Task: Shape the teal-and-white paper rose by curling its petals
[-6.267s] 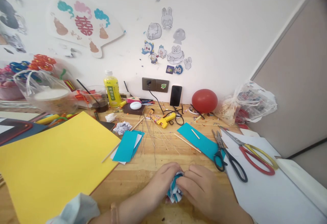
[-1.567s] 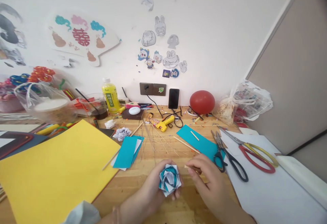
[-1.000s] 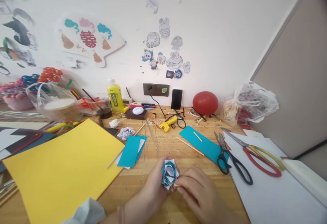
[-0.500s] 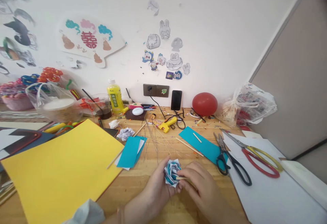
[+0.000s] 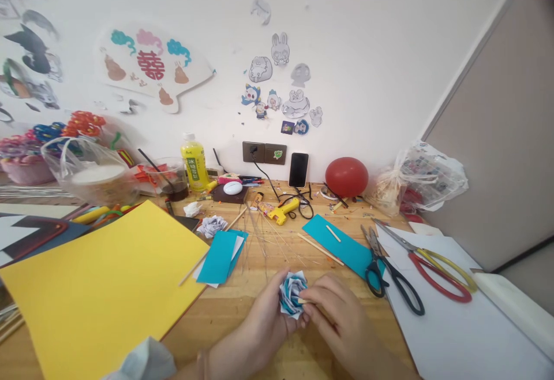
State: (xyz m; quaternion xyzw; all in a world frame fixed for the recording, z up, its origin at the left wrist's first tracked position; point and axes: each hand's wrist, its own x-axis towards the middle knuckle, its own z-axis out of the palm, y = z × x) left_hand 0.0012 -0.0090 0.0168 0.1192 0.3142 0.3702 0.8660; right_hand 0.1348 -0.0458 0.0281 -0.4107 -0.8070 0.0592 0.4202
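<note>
A blue and white paper rose (image 5: pixel 293 293) rests in my left hand (image 5: pixel 269 305), whose fingers and thumb curl round its left side and underneath. My right hand (image 5: pixel 335 308) pinches a short wooden stick (image 5: pixel 302 301), its tip against the rose's right side among the petals. Most of the stick is hidden by the fingers. To the left of the hands lie several folded blue paper pieces (image 5: pixel 220 257), with a white paper rose (image 5: pixel 212 226) behind them. A blue strip (image 5: pixel 341 246) with a bit of stick on it lies to the right.
Black-handled scissors (image 5: pixel 393 273) and red-and-yellow-handled scissors (image 5: pixel 441 267) lie at the right by white paper (image 5: pixel 459 334). A large yellow sheet (image 5: pixel 104 287) covers the left. Behind are a yellow glue gun (image 5: pixel 283 211), a phone (image 5: pixel 298 170), a red balloon (image 5: pixel 347 177) and a drink bottle (image 5: pixel 194 163).
Almost nothing differs. Both hands keep their hold on the rose and stick, with the right fingers shifted very slightly; the whole view has moved a little.
</note>
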